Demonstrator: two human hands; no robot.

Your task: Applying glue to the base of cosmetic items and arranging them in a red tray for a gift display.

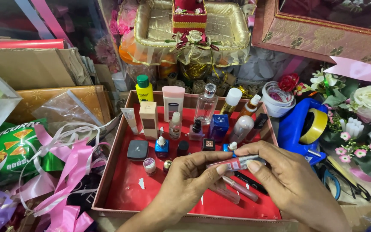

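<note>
both hands' fingers (222, 168) around tube (236, 163)

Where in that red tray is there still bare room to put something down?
Bare red lining lies in the tray's near-left part, between the black compact, the left wall and the left hand. The back rows around the clear bottle are crowded.

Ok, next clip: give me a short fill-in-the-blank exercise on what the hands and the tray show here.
1. Both hands, left hand and right hand, hold one slim tube over a tray lined in ____.
2. The bottle at the tray's far left corner has a ____ cap.
3. To the right of the tray stands a ____ tape dispenser.
4. The ribbons left of the tray are ____.

Missing words: red; green; blue; pink
</note>
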